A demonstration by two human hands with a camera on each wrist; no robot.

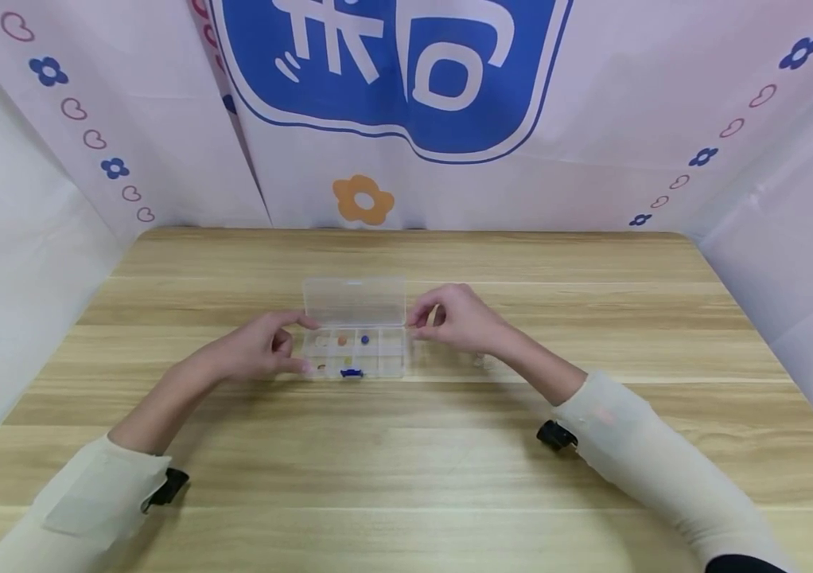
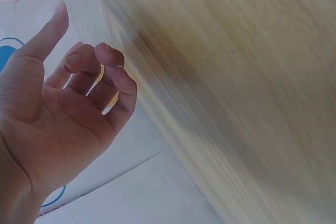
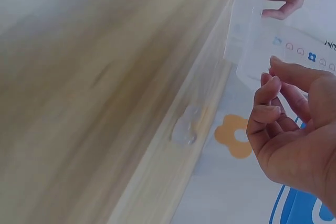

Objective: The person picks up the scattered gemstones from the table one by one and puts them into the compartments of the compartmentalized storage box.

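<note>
A clear plastic compartment box (image 1: pixel 390 363) lies on the table with its clear lid (image 1: pixel 354 301) raised at the back. A blue clasp (image 1: pixel 352 372) sits on its front edge. Inside, separate compartments hold an orange bead (image 1: pixel 342 340), a blue bead (image 1: pixel 365 340) and other tiny pieces. My left hand (image 1: pixel 263 348) holds the box's left end, thumb at the front corner and forefinger near the back. At the right back corner is my right hand (image 1: pixel 458 320), fingers curled and fingertips close together beside the lid's edge. Whether they pinch anything is too small to tell.
On the table to the right of the box, partly behind the right wrist, lies a small clear object (image 3: pixel 185 125). The wooden table (image 1: pixel 378 461) ends at a printed cloth backdrop (image 1: pixel 521 191). Black wrist devices (image 1: pixel 557 435) hang below both sleeves.
</note>
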